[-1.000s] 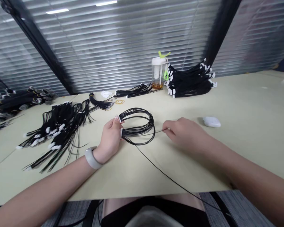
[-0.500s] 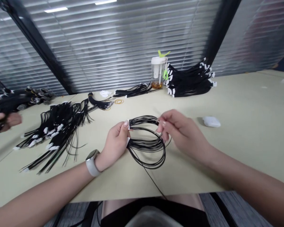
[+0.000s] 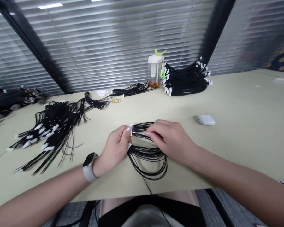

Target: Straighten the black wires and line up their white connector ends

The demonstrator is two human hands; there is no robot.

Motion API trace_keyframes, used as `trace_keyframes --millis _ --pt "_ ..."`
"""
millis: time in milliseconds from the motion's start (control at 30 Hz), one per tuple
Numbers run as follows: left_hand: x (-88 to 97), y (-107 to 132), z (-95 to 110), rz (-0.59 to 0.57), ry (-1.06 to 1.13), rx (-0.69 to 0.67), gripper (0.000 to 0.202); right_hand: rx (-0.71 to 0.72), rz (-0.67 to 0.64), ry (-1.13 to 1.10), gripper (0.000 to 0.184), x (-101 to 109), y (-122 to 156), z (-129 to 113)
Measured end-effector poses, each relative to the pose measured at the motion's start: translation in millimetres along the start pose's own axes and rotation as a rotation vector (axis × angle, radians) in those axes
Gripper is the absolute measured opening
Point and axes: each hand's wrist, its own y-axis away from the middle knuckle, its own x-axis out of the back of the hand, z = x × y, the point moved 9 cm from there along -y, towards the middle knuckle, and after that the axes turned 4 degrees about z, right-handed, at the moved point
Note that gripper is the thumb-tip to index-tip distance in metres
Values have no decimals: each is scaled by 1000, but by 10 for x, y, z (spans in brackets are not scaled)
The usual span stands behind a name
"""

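Observation:
A coil of thin black wires (image 3: 148, 156) with white connectors lies on the beige table (image 3: 239, 142) in front of me. My left hand (image 3: 115, 148), with a watch on its wrist, pinches the white connector ends at the coil's left side. My right hand (image 3: 171, 138) is closed on the upper strands of the same coil, fingers pressed down over the wires. One loose black strand runs from the coil off the table's near edge toward my lap.
A spread heap of black wire harnesses (image 3: 50, 126) lies to the left. Another stacked bundle (image 3: 186, 80) and a clear bottle (image 3: 154, 71) stand at the back. Rubber bands (image 3: 115, 101) and a small white case (image 3: 206, 119) lie on the table.
My right hand moved from pulling a single strand at the right to gripping the coil's top. The coil shifted nearer to me, and another person's hand at the far left is gone.

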Motion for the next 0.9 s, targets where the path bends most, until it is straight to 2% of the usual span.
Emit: trace_keyframes --millis 233,733,900 --pt "-31 11 15 -21 5 0 36 50 -16 30 16 -15 16 -30" --pt "-92 23 31 -71 -11 -6 36 61 -178 82 25 -206 37 -49" --pt "-124 29 33 -102 0 12 36 96 -225 182 24 -265 55 -54"
